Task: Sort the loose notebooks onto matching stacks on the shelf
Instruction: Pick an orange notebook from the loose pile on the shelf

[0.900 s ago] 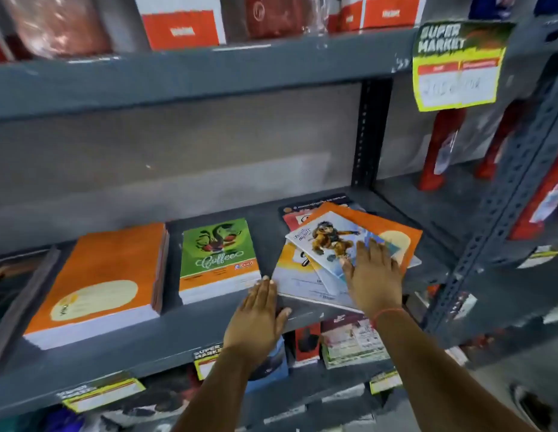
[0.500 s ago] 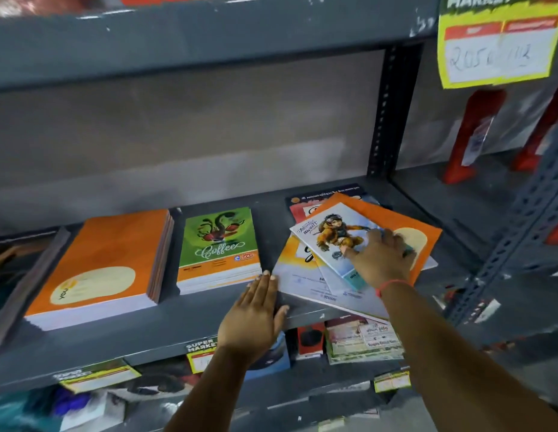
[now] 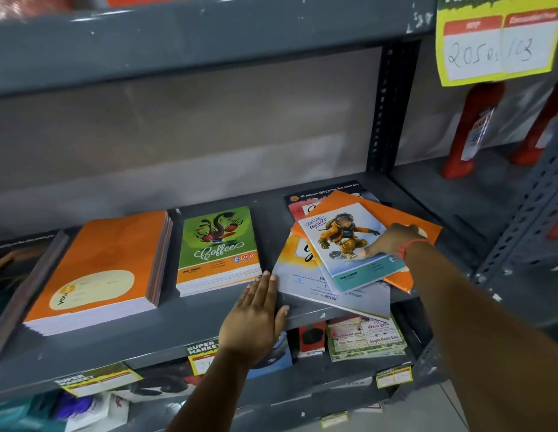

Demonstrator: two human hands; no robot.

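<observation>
- Way left of both hands, the orange stack (image 3: 96, 263) and the Coffee stack (image 3: 218, 251) sit tidy on the shelf (image 3: 165, 325).
- Left hand (image 3: 255, 319) lies flat, fingers spread, at the shelf lip, fingertips touching the loose pile (image 3: 333, 275). It's not really pinning anything.
- Right hand (image 3: 393, 241) presses fingers down on the top notebook (image 3: 349, 244), no pinch. Drag it and the overhanging bottom ones could probably slide off the edge.

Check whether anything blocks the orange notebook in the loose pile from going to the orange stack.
Yes. The adventure notebook lies on the orange notebook, pinned by the right hand. The Coffee stack sits before the orange stack.
</observation>
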